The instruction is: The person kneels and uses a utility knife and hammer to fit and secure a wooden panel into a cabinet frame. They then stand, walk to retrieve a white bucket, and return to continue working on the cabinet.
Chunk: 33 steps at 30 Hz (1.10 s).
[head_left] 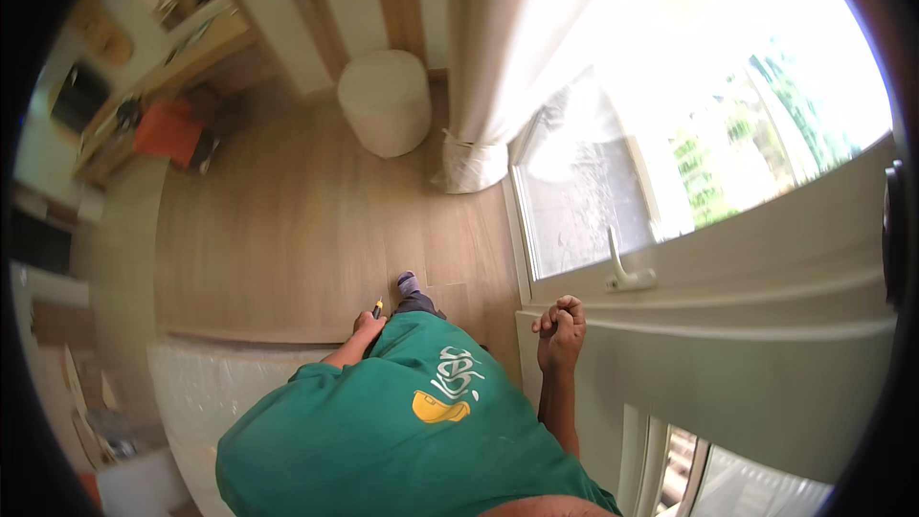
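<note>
My left hand (367, 327) is closed around a slim screwdriver-like tool (378, 308) with a yellow and black handle, held low by my left side. Its exact kind is too small to tell. On the other side, my right hand (562, 333) is raised with its fingers curled in, beside the pale window frame (728, 278). Whatever those fingers may hold is hidden. Just beyond and to the right of that hand is a white window handle (624, 273), which the hand does not touch.
A gathered curtain (488, 57), its lower end wrapped in plastic, hangs by the glass. A round white pouf (385, 103) stands against the wall. Far left, a person in an orange top (170, 129) bends near a counter. Plastic-covered furniture (201, 383) lies at my left.
</note>
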Available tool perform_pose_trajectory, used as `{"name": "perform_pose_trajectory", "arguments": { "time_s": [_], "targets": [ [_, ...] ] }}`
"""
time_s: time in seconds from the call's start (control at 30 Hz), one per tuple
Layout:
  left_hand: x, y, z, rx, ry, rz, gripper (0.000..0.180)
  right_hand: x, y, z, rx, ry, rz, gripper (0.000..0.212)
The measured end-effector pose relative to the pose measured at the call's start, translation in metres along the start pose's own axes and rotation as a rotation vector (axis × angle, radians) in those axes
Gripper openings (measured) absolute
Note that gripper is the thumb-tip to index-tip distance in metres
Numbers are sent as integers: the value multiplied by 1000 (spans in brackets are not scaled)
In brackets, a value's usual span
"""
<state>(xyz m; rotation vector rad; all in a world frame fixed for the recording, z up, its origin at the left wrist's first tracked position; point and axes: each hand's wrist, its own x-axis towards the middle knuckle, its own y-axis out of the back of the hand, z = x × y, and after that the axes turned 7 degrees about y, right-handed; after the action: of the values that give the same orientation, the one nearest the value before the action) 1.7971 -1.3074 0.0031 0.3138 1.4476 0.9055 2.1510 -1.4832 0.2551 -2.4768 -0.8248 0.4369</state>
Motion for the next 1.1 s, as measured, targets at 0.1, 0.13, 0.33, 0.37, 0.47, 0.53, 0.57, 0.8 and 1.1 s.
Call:
{"name": "perform_pose_trajectory", "arguments": {
  "time_s": [0.1, 0.13, 0.33, 0.37, 0.47, 0.53, 0.57, 0.8, 1.1],
  "targets": [
    [48, -46, -31, -82, 106, -6, 55, 36, 0, 43, -82, 32, -118, 6],
    [59, -40, -41, -122, 118, -5, 56, 37, -13, 58, -103, 24, -149, 6],
    [75, -12, -21, -269, 104, 82, 45, 76, -74, 100, -219, -42, -268, 11],
    [76, 9, -15, -392, 122, 75, 41, 86, -101, 99, -197, -73, -331, 11],
    [91, 66, -18, -654, 175, 12, 31, 92, -188, 120, -175, -166, -468, 12],
    [95, 117, -15, -692, 235, -11, 26, 105, -241, 133, -192, -227, -547, 13],
    [101, 136, -24, -727, 255, -1, 27, 108, -270, 144, -189, -271, -589, 13],
    [140, 164, -54, -846, 355, -73, 28, 154, -367, 223, -304, -447, -655, 14],
    [164, 188, -101, -635, 438, -19, 37, 247, -518, 345, -241, -634, -764, 14]
  ]
}}
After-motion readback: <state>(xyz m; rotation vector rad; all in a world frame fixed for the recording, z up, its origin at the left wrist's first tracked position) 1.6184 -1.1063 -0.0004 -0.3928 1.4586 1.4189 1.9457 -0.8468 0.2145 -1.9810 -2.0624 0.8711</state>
